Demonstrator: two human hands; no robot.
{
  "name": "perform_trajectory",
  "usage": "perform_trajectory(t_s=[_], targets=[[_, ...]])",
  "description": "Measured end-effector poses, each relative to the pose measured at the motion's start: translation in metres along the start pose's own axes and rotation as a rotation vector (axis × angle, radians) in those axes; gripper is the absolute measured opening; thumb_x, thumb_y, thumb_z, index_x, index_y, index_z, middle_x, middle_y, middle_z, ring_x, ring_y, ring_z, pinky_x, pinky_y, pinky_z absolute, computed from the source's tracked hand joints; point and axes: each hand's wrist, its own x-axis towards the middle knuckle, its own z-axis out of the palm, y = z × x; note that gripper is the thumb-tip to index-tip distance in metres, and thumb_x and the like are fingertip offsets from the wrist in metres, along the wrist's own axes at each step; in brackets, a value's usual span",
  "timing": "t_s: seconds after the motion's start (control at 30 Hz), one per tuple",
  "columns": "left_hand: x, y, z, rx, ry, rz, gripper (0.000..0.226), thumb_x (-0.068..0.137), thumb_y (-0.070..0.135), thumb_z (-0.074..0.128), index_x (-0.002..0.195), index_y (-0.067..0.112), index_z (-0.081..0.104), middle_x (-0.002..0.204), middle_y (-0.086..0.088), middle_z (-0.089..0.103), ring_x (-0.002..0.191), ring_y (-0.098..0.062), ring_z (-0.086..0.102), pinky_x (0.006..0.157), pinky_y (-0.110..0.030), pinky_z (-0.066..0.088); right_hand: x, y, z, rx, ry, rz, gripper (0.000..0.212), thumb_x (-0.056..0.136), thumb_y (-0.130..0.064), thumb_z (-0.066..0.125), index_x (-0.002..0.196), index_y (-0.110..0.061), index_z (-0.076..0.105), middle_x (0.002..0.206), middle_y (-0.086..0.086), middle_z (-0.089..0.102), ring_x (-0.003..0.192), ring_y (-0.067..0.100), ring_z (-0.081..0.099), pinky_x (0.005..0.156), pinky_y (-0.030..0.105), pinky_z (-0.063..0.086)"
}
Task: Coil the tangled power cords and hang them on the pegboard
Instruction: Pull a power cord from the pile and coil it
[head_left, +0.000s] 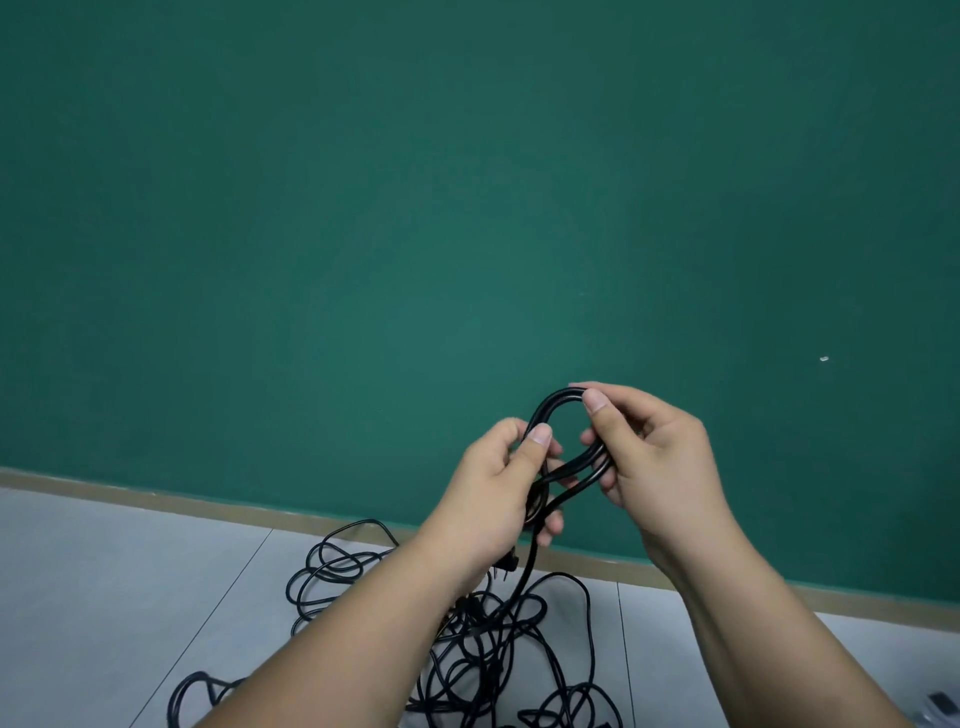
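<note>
- The green wall fills most of my view. I see no pegboard on it, so I judge hanging is some way off.
- The tiled floor carries the tangled power cords, and slack can feed upward from that heap.
- The left hand is clenched round the lower crossing of the coil, which keeps the loops together. The right hand pinches the loop's top under its thumb, I think to shape the next turn.
- The coil is small and held up clear of the tangle, with 1 strand trailing down.
</note>
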Motion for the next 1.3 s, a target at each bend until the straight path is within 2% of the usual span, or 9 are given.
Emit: perform_trajectory(t_s=[0.13, 0.33, 0.5, 0.7, 0.83, 0.93, 1.03, 1.17, 1.3], targets=[[-0.006, 0.003, 0.005, -0.114, -0.145, -0.174, 0.038, 0.113, 0.044, 0.041, 0.116, 0.012, 0.061, 0.086, -0.016, 0.073, 0.062, -0.029, 0.063, 0.067, -0.042, 0.062, -0.002, 0.0, -0.001, -0.085, 0.004, -0.07, 0.013, 0.101, -0.027, 0.07, 0.102, -0.028, 0.083, 0.069, -0.007, 0.067, 0.051, 0.006, 0.052, 0.044, 0.02, 0.04], [-0.006, 0.002, 0.011, -0.136, -0.263, -0.219, 0.042, 0.11, 0.049, 0.045, 0.113, 0.008, 0.056, 0.07, -0.009, 0.056, 0.049, -0.015, 0.038, 0.05, -0.025, 0.034, -0.002, 0.004, -0.004, -0.046, 0.033, -0.116, 0.014, 0.101, -0.026, 0.07, 0.106, -0.03, 0.082, 0.071, -0.001, 0.065, 0.06, 0.013, 0.056, 0.045, 0.031, 0.049], [-0.004, 0.004, 0.003, -0.095, -0.438, -0.177, 0.021, 0.11, 0.025, 0.056, 0.111, 0.006, 0.062, 0.073, -0.002, 0.05, 0.055, -0.012, 0.039, 0.05, -0.022, 0.035, 0.002, 0.012, -0.008, 0.034, 0.019, -0.035, 0.016, 0.101, -0.033, 0.069, 0.109, -0.028, 0.082, 0.074, 0.002, 0.061, 0.058, 0.018, 0.045, 0.046, 0.027, 0.039], [-0.004, -0.008, -0.009, -0.003, -0.338, -0.162, 0.016, 0.111, 0.02, 0.052, 0.105, 0.007, 0.058, 0.08, -0.006, 0.065, 0.06, -0.021, 0.066, 0.054, -0.028, 0.048, 0.002, 0.02, -0.006, -0.037, -0.108, 0.05, 0.019, 0.103, -0.028, 0.066, 0.117, -0.027, 0.078, 0.081, 0.0, 0.073, 0.065, 0.009, 0.059, 0.051, 0.025, 0.045], [0.005, -0.009, -0.011, -0.085, -0.15, -0.108, 0.021, 0.11, 0.023, 0.055, 0.108, 0.005, 0.065, 0.076, -0.002, 0.056, 0.054, -0.014, 0.046, 0.053, -0.028, 0.038, -0.003, 0.024, 0.0, -0.036, -0.174, 0.108, 0.026, 0.105, -0.024, 0.062, 0.13, -0.025, 0.067, 0.1, 0.003, 0.078, 0.079, 0.013, 0.071, 0.062, 0.029, 0.059], [0.012, -0.006, -0.016, -0.204, -0.027, -0.102, 0.03, 0.11, 0.028, 0.055, 0.119, 0.002, 0.068, 0.075, 0.002, 0.053, 0.056, -0.012, 0.04, 0.053, -0.025, 0.034, -0.006, 0.03, -0.001, -0.111, -0.237, 0.16, 0.03, 0.109, -0.036, 0.052, 0.13, -0.024, 0.069, 0.109, 0.0, 0.078, 0.097, 0.024, 0.076, 0.075, 0.036, 0.065], [0.015, -0.006, -0.019, -0.308, 0.049, -0.087, 0.028, 0.109, 0.023, 0.055, 0.122, 0.001, 0.067, 0.075, 0.0, 0.054, 0.058, -0.014, 0.045, 0.054, -0.026, 0.04, -0.012, 0.037, -0.001, -0.194, -0.394, 0.309, 0.048, 0.109, -0.052, 0.037, 0.124, -0.023, 0.072, 0.111, 0.001, 0.08, 0.102, 0.027, 0.077, 0.09, 0.045, 0.064], [0.016, -0.001, -0.022, -0.472, 0.14, -0.035, 0.02, 0.108, 0.017, 0.055, 0.121, 0.005, 0.065, 0.075, -0.002, 0.053, 0.062, -0.016, 0.054, 0.059, -0.028, 0.05, -0.023, 0.046, 0.004, -0.342, -0.632, 0.415, 0.065, 0.105, -0.065, 0.027, 0.123, -0.023, 0.073, 0.109, -0.005, 0.081, 0.103, 0.015, 0.077, 0.097, 0.038, 0.06], [0.024, 0.012, -0.035, -0.707, 0.249, 0.049, 0.013, 0.108, 0.011, 0.052, 0.112, 0.007, 0.064, 0.071, -0.001, 0.05, 0.056, -0.013, 0.043, 0.05, -0.023, 0.038, -0.032, 0.06, 0.006, -0.572, -0.906, 0.416, 0.052, 0.106, -0.064, 0.04, 0.119, -0.025, 0.073, 0.11, -0.013, 0.08, 0.104, 0.002, 0.072, 0.104, 0.032, 0.052]])
